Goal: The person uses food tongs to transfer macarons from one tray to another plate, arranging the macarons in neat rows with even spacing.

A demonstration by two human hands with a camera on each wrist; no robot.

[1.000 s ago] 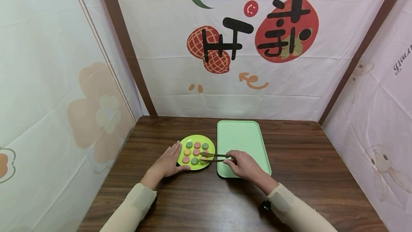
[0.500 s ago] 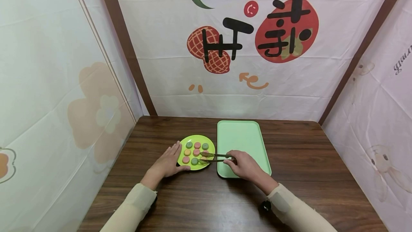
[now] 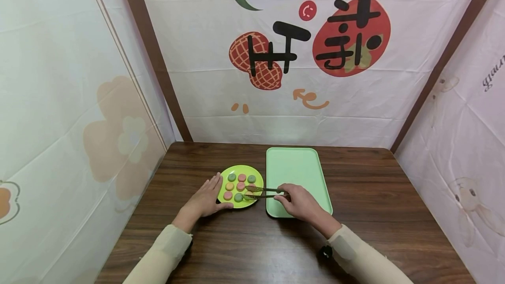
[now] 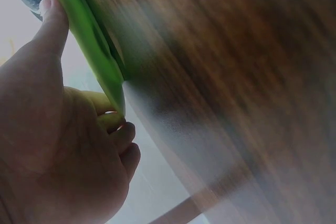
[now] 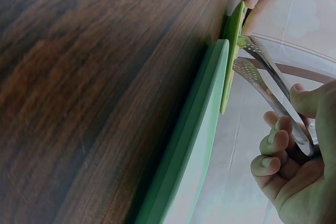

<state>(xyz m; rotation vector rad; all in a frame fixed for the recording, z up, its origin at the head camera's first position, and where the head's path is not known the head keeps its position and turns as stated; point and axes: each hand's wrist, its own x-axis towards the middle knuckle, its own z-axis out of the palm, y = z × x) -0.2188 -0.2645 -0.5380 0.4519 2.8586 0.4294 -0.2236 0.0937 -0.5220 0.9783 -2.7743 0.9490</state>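
A round lime-green plate (image 3: 238, 170) carries several macarons, among them a yellow one (image 3: 229, 186), green ones and pink ones. My left hand (image 3: 203, 199) holds the plate's left rim, its thumb along the near edge and its fingers along the left side. With curled fingers and thumb, my right hand (image 3: 301, 203) grips metal tongs (image 5: 269, 65). Their perforated tips are spread apart over the plate's right side, around a light orange macaron (image 3: 249, 193) that is partly covered. Whether the tips touch it, I cannot tell.
Right of the plate lies a light green rectangular tray (image 3: 296, 165), below the right hand. Both rest on a dark wood table (image 3: 252, 249). Printed white cloth walls (image 3: 221, 113) stand along the table's back and sides.
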